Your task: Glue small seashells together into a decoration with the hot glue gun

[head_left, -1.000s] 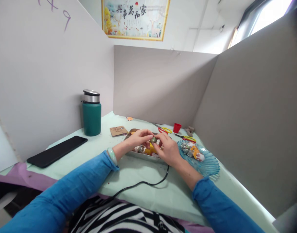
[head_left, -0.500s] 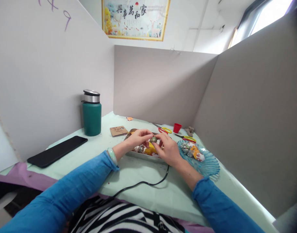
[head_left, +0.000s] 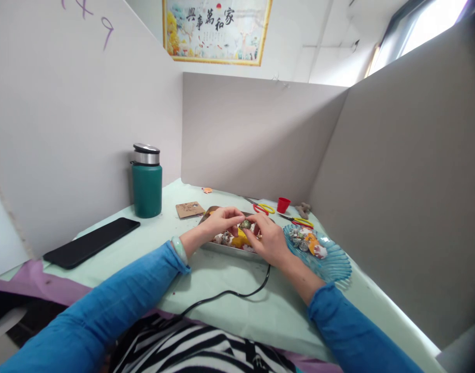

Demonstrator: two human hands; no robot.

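A small round greenish-gold object (head_left: 245, 224) is held between my two hands, above a metal tray (head_left: 233, 250). My right hand (head_left: 269, 239) has its thumb and fingers closed on the object from the right. From the left, my left hand (head_left: 222, 221) is pinched at the object's upper left edge; what lies between its fingertips is too small to make out. In the tray under the hands are a yellow piece (head_left: 241, 238) and several small white, red and silvery pieces.
A blue glass plate (head_left: 336, 264) with small pieces stands right of the tray. Behind are two pairs of scissors (head_left: 265, 208), a red cup (head_left: 284, 204) and a brown card (head_left: 189, 209). Left are a green bottle (head_left: 147, 189) and black phone (head_left: 93, 241). A black cable (head_left: 229, 292) lies in front.
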